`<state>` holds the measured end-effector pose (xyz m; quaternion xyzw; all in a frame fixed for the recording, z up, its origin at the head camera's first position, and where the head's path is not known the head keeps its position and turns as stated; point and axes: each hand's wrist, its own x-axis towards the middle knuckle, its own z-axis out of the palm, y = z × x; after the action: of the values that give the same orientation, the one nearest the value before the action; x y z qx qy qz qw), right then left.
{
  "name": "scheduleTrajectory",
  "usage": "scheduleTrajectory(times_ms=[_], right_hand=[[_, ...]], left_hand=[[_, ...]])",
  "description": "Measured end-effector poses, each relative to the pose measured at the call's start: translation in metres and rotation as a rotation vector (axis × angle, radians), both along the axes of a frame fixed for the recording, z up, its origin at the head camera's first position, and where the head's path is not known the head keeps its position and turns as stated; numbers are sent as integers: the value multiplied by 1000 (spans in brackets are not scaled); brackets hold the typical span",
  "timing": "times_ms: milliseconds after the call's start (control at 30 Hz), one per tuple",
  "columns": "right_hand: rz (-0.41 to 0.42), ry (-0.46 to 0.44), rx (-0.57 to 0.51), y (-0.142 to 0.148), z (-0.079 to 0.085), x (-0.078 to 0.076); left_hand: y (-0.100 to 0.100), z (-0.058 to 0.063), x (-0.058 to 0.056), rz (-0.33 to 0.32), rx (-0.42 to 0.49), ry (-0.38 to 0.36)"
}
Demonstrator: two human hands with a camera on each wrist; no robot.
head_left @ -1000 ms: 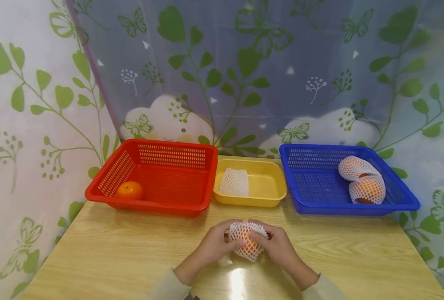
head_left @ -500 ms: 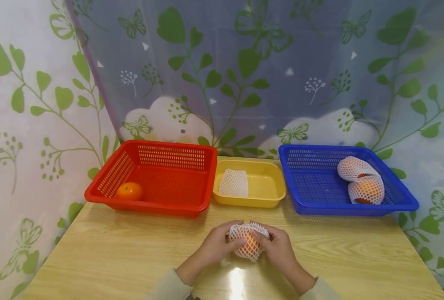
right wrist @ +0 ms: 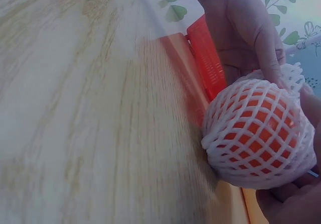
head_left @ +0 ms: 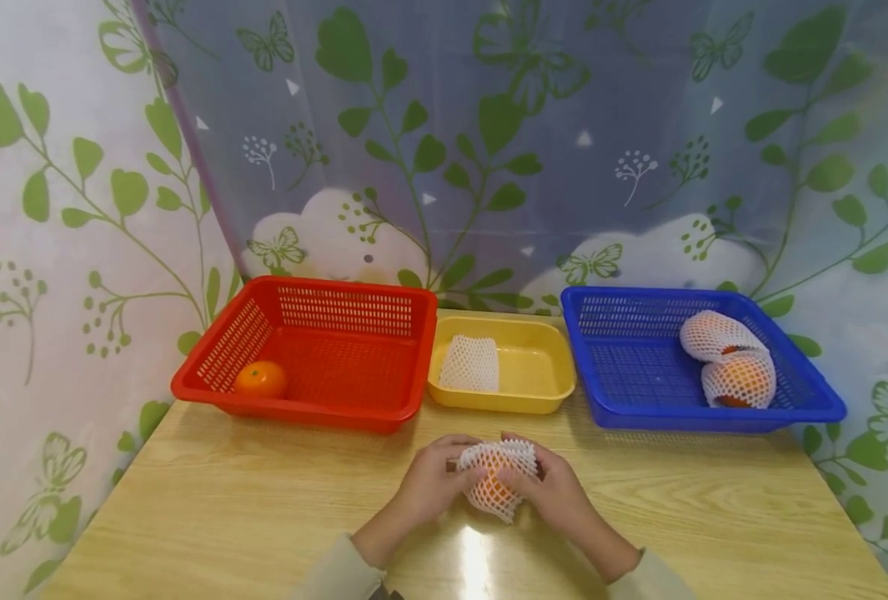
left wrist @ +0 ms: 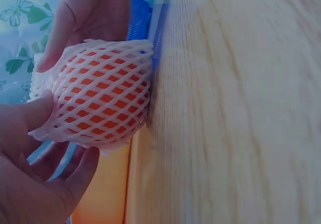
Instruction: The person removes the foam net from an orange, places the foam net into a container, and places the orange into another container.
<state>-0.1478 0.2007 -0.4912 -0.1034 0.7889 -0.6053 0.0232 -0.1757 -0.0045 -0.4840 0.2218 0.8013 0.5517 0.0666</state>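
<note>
An orange fruit in a white foam net sleeve (head_left: 498,487) is held between both hands just above the table, near its front. My left hand (head_left: 430,483) grips its left side, thumb on the near face. My right hand (head_left: 556,492) grips the opposite side, its thumb also on the front. Seen from the left wrist, the net (left wrist: 108,93) covers most of the fruit, whose orange skin shows through the mesh. The right wrist view shows the netted fruit (right wrist: 256,133) with loose net edge by the thumbs. Some fingertips are hidden behind it.
A red basket (head_left: 338,414) at the left holds a bare orange (head_left: 261,380). In the yellow tray (head_left: 537,367) at the middle lies a flat foam net (head_left: 470,364). The blue basket (head_left: 624,358) at the right contains two netted fruits (head_left: 740,379).
The net's upper edge has been drawn together and now runs straighter across the top of the fruit. Both hands keep their hold, with slight finger shifts. The head view shifts slightly.
</note>
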Motion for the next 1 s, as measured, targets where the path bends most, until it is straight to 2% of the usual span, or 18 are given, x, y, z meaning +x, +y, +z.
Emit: scheduleTrajectory(times_ms=[167, 367, 567, 800, 867, 1000], right_hand=[[38, -49, 27, 1, -1, -1], [52, -31, 16, 0, -1, 0], [51, -32, -3, 1, -2, 2], [23, 4, -20, 2, 2, 1], [-7, 13, -19, 1, 3, 0], [-122, 23, 1, -3, 5, 1]], left_hand=[[1, -1, -1, 50, -8, 43], [2, -1, -1, 64, -10, 62], [-1, 0, -1, 21, 24, 18], [-1, 1, 0, -79, 0, -32], [-1, 1, 0, -91, 11, -54], [-1, 0, 0, -98, -7, -48]])
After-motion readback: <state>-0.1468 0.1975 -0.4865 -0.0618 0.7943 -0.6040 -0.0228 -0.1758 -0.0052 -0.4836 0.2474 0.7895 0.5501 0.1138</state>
